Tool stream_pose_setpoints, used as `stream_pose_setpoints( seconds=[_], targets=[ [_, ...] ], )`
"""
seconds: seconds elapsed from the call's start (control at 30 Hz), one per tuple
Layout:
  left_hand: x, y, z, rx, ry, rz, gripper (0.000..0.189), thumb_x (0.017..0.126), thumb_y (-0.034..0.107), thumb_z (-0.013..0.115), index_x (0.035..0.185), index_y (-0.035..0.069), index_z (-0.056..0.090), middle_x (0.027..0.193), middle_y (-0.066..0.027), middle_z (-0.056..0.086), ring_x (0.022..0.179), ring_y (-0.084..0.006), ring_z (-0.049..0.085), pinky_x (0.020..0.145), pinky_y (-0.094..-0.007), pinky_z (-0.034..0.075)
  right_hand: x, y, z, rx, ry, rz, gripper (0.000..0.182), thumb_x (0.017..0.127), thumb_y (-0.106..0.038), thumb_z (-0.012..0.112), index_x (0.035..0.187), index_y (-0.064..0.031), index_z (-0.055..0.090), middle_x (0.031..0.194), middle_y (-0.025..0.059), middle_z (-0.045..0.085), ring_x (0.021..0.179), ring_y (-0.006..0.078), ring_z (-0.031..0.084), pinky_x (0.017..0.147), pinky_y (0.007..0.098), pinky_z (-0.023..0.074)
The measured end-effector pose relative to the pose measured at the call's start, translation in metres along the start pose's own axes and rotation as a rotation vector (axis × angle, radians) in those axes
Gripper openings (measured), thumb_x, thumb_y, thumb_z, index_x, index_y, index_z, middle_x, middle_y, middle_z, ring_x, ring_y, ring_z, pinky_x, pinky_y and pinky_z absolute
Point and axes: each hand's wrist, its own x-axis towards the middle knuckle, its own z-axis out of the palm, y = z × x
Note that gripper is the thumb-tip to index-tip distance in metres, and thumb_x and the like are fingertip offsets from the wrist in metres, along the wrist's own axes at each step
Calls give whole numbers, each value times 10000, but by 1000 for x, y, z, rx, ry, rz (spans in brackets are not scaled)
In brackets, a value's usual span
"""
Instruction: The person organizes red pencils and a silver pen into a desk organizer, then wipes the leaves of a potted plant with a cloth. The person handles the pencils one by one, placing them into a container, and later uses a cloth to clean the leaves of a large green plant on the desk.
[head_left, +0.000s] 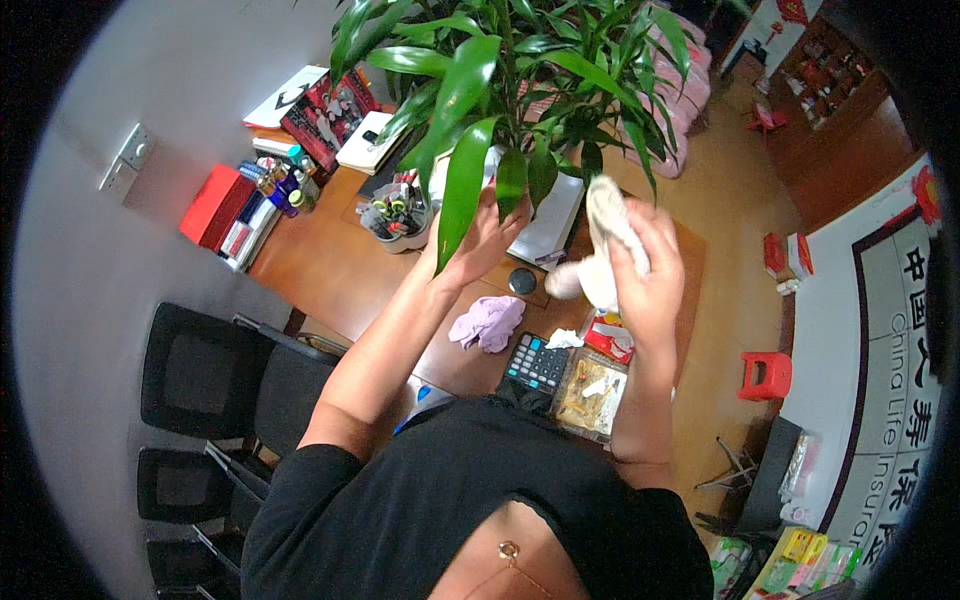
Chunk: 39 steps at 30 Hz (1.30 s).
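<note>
My right hand (655, 255) grips a cream-white cloth (611, 259), which hangs in folds over the right side of the desk and blurs at its lower left tip. Under the leaves of a tall potted plant (466, 142), my left hand (480, 244) reaches over the desk with its fingers partly hidden, so I cannot tell whether they hold anything. Just beyond it is a white object, mostly covered by leaves. A crumpled lilac cloth (489, 324) lies on the wooden desk (337, 259), nearer to my body, beside a round black disc (522, 281).
A calculator (537, 362), a crumpled white tissue (564, 339) and a clear-lidded box (590, 394) lie close to my body. Left of my left hand stands a pen holder (397, 217). Farther left are bottles (289, 187) and a red box (216, 202). Black chairs (202, 371) line the left wall.
</note>
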Motion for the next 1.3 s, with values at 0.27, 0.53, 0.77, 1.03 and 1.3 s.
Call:
stream_pose_setpoints(
  seconds=[0.27,0.53,0.77,1.03,1.3],
  targets=[
    [24,-1,34,-149,-66,-194,644,1000,628,446,1406,142,564,1388,-38,615,1275,-231,547,1155,-390,341,30,5,80,-344,103,-111,440,811,41,675,1245,-24,665,1242,174,601,1163,348,586,1022,410,467],
    [28,4,52,187,-217,10,789,1009,452,569,1577,21,231,1605,-139,337,1491,-292,314,1254,-431,230,-14,-14,67,-450,-35,-45,457,765,23,679,1212,-72,685,1208,162,597,1114,386,581,990,454,480],
    [23,-5,54,63,-202,-2,518,1028,238,560,1477,12,435,1478,-156,511,1408,-265,458,1219,-463,316,13,-36,45,-294,62,-125,431,789,56,644,1214,-9,668,1202,198,598,1109,361,607,991,419,485],
    [-16,34,42,328,-2,-1,459,1028,411,577,1321,59,605,1334,-84,632,1163,-156,607,1029,-341,457,-33,2,52,-159,-345,77,360,782,16,625,1135,-13,685,1167,176,625,1101,369,611,971,409,493],
    [-22,125,-75,222,401,236,582,1018,508,541,1171,-54,566,1100,-185,658,1015,-265,672,929,-353,566,-35,-8,88,-170,-737,266,363,833,-81,657,1191,-36,700,1185,181,646,1150,349,613,1019,424,472]
  ],
)
